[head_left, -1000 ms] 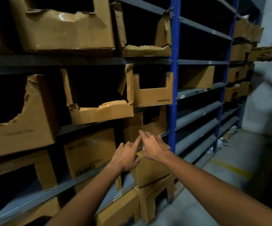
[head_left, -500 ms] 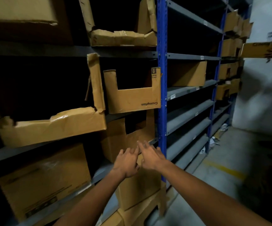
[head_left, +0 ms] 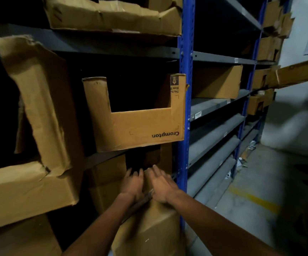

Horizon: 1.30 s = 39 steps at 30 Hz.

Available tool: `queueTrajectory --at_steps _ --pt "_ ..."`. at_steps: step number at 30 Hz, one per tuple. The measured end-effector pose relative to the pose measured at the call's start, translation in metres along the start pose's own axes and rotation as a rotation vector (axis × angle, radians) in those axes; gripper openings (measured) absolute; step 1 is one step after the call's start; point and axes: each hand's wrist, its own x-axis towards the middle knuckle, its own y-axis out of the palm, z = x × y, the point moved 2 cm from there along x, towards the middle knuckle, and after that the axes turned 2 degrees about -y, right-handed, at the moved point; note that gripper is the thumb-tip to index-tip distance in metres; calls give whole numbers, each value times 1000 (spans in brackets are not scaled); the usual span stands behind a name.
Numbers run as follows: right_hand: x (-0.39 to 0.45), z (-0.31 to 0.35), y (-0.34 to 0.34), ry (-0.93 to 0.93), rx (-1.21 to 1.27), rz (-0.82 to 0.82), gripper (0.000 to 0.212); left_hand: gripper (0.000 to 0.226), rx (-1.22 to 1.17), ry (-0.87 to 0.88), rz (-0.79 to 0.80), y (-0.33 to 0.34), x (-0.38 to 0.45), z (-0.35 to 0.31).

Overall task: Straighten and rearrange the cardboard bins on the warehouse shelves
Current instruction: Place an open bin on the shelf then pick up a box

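Though motion-blurred, left hand and right hand lie flat, fingers straight, against lower bin; bin interior dark.

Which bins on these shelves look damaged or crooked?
The large bin on the left has a torn, crumpled front and leans outward. The bin on the shelf above is creased and ragged. The Crompton bin sits slightly tilted, print upside down.

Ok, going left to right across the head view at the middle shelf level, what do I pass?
Torn bin → Crompton bin → blue upright → plain box → far stacked bins
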Motion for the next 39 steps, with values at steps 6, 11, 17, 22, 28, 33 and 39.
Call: queueTrajectory --at_steps 6,11,17,22,28,33,39 --pt "28 -16 12 -136 -153 56 71 52 2 -31 -41 3 -10 -6" --pt "53 -29 28 -181 -69 1 45 50 101 -103 -26 7 -9 -5" --pt "67 -32 35 -111 -64 -61 43 45 100 -184 21 3 -3 -22" --pt "36 -57 43 -125 -64 -68 42 34 130 -126 -15 1 -14 -47" --pt "26 -64 37 -129 -28 -48 44 52 118 -116 10 -3 -16 -49" --pt "37 -55 33 -124 -7 -55 45 58 102 -118 -105 6 -17 -48" --pt "47 -67 26 -87 -97 -65 48 82 36 -41 -146 23 -51 -58"
